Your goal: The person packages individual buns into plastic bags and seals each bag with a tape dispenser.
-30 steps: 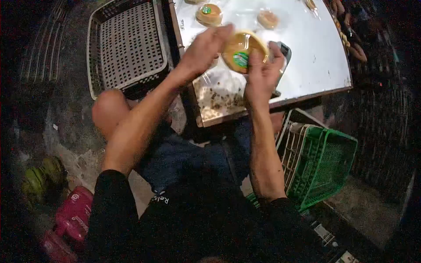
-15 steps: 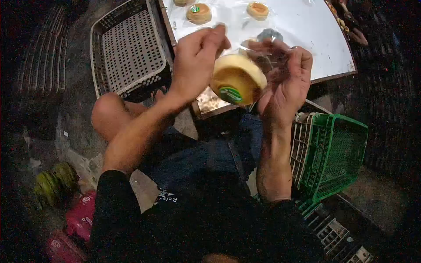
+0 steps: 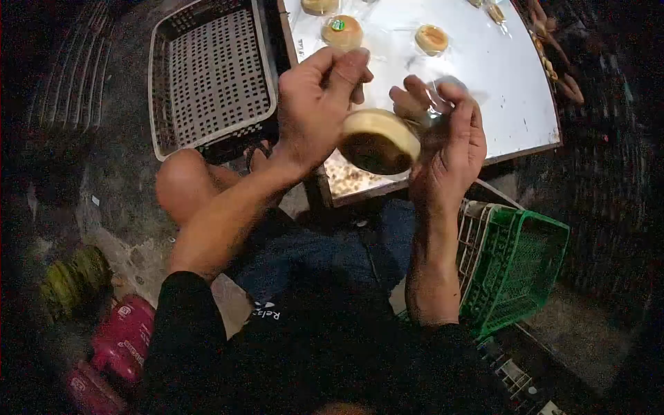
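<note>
A round bun (image 3: 382,135), pale on its side and dark brown underneath, hangs tilted between my hands, blurred by motion. It appears to be inside a clear plastic bag. My left hand (image 3: 321,104) is closed in a pinch, thumb against fingers, at the left of the bun. On the other side my right hand (image 3: 453,149) has curled fingers around the bag's other end; its fingertips are smeared. Beyond them, on the white table (image 3: 508,104), lie a bagged bun with a green label (image 3: 342,32) and another bagged bun (image 3: 431,40).
A dark perforated crate (image 3: 218,76) stands left of the table. Green and white crates (image 3: 522,270) are stacked at the lower right. Pink bundles (image 3: 124,339) and green gas cylinders (image 3: 75,282) sit at the lower left. Another person's hand (image 3: 570,90) shows by the table's right edge.
The bun has turned between my hands, so its green label no longer shows clearly. My right fingers have shifted and spread somewhat. The view has moved slightly left.
</note>
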The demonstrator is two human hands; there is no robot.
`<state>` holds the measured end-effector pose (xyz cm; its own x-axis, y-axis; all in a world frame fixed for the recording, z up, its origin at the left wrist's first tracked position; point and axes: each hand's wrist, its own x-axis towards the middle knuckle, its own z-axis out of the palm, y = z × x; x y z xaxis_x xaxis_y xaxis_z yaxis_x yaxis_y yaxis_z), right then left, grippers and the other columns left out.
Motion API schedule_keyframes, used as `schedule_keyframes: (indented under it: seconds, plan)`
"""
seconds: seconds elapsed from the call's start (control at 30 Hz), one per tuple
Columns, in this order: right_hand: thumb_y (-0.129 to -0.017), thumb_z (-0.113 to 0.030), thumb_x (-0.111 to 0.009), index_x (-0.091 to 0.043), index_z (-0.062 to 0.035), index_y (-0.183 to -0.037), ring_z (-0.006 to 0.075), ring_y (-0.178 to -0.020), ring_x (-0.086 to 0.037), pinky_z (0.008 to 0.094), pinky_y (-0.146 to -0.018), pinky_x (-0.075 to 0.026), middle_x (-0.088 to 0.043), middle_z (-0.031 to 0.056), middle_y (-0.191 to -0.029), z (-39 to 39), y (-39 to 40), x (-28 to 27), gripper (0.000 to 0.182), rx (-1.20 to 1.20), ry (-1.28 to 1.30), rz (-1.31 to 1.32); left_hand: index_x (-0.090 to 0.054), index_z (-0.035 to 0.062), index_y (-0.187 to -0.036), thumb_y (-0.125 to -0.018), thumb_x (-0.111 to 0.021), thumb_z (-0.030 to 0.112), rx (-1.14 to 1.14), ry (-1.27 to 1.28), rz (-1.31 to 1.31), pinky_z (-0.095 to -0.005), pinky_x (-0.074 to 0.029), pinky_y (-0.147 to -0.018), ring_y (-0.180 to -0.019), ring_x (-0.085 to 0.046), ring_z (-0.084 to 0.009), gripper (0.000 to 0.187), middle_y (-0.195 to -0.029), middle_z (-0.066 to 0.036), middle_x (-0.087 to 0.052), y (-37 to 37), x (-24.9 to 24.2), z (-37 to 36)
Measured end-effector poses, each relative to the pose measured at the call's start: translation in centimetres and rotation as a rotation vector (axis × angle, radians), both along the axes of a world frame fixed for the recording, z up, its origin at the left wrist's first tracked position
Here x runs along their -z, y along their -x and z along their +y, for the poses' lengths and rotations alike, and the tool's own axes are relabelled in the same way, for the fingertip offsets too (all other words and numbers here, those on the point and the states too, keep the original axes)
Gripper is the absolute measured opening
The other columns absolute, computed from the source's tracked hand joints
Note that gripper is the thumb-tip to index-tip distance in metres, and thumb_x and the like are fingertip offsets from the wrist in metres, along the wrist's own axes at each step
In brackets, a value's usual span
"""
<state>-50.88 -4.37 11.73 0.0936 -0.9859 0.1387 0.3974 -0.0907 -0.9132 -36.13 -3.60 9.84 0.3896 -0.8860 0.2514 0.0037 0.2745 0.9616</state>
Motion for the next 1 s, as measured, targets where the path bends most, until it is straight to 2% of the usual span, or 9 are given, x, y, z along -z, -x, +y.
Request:
schedule_keyframes:
  seconds: [0.2,0.3,0.33,0.47,0.57,0.67,0.83,0.9,1.0]
  plan:
    - [-0.101,-0.022,-0.039,-0.047,-0.0034,-0.103,0.0367,-0.088,-0.067,0.0423,-0.076,-0.058,-0.063,0.0272,-0.104,-0.9,-0.6,0.8,0.021,0.052,0.079,0.072,-0.061,-0.0015,-0.091,-0.09,-0.064,0.027,0.426,-0.447,-0.056,-0.0249,-0.045,-0.061,-0.064,-0.052,-0.0101,0.029,-0.069,-0.004,-0.057,-2.8,-0.2,-1.6]
    - [-0.097,-0.019,-0.049,-0.049,-0.0043,-0.095,0.0201,-0.078,-0.064,0.0325,-0.073,-0.053,-0.059,0.0086,-0.085,0.1,-2.7,-0.4,0.015,0.073,-0.066,-0.193,-0.057,-0.0034,-0.11,-0.086,-0.068,0.021,-0.389,0.452,-0.317,-0.0348,-0.046,-0.088,-0.096,-0.058,-0.0191,0.036,-0.103,-0.014,-0.062,-0.4,1.6,-0.5]
    - [-0.097,-0.017,-0.051,-0.05,-0.005,-0.092,0.0165,-0.078,-0.06,0.0301,-0.074,-0.05,-0.059,0.0072,-0.089,0.1,-2.0,0.4,0.013,0.049,-0.049,-0.219,-0.049,-0.0053,-0.121,-0.082,-0.07,0.014,-0.185,0.652,-0.286,-0.0375,-0.04,-0.098,-0.11,-0.053,-0.0244,0.048,-0.12,-0.019,-0.054,-0.5,1.0,0.5]
    - [-0.096,-0.019,-0.051,-0.054,-0.003,-0.101,0.0213,-0.094,-0.06,0.0339,-0.085,-0.046,-0.062,0.0184,-0.112,1.1,-1.3,0.4,0.017,0.145,0.138,0.114,-0.064,-0.0046,-0.099,-0.084,-0.07,0.018,0.119,-0.118,-0.068,-0.0272,-0.052,-0.065,-0.074,-0.065,-0.014,0.028,-0.083,-0.01,-0.069,1.7,-0.8,2.9]
    - [-0.097,-0.017,-0.048,-0.047,0.0029,-0.119,0.025,-0.104,-0.058,0.0336,-0.091,-0.046,-0.056,0.0213,-0.12,1.6,-0.5,1.7,0.03,0.458,0.778,0.607,-0.063,-0.0051,-0.098,-0.09,-0.063,0.017,0.285,-0.246,0.342,-0.0246,-0.054,-0.068,-0.075,-0.065,-0.0115,0.023,-0.085,-0.01,-0.069,1.3,-1.6,2.4]
    - [-0.097,-0.016,-0.048,-0.038,0.0065,-0.133,0.027,-0.117,-0.053,0.034,-0.097,-0.042,-0.053,0.0215,-0.126,2.4,-1.1,2.9,0.044,0.387,0.748,0.782,-0.061,-0.0058,-0.098,-0.092,-0.061,0.017,0.239,-0.278,0.362,-0.0247,-0.055,-0.069,-0.075,-0.066,-0.0134,0.024,-0.085,-0.011,-0.069,2.5,-2.5,2.9]
    - [-0.09,-0.012,-0.059,-0.056,0.0002,-0.114,0.0307,-0.106,-0.057,0.0413,-0.093,-0.042,-0.06,0.0144,-0.111,2.9,0.9,2.3,0.028,0.004,0.303,0.721,-0.059,-0.001,-0.1,-0.089,-0.062,0.011,0.015,0.388,-0.419,-0.0247,-0.052,-0.08,-0.091,-0.061,-0.0127,0.017,-0.096,-0.007,-0.062,1.4,0.4,1.6]
    - [-0.085,-0.006,-0.062,-0.056,-0.0013,-0.108,0.0279,-0.093,-0.062,0.041,-0.086,-0.046,-0.061,0.0122,-0.1,1.9,1.0,1.4,0.024,0.162,0.604,0.952,-0.055,0.0016,-0.111,-0.089,-0.062,0.008,0.199,0.311,-0.247,-0.0225,-0.05,-0.08,-0.096,-0.058,-0.0118,0.024,-0.1,-0.006,-0.058,0.5,1.2,0.8]
    - [-0.078,0.003,-0.064,-0.056,-0.0017,-0.101,0.0234,-0.072,-0.062,0.0328,-0.065,-0.049,-0.059,0.0115,-0.087,1.1,-0.1,1.3,0.025,0.145,0.512,0.636,-0.041,0.0009,-0.128,-0.087,-0.063,0.003,0.386,0.013,0.171,-0.0212,-0.049,-0.077,-0.089,-0.06,-0.0106,0.046,-0.094,-0.006,-0.062,0.2,0.0,1.3]
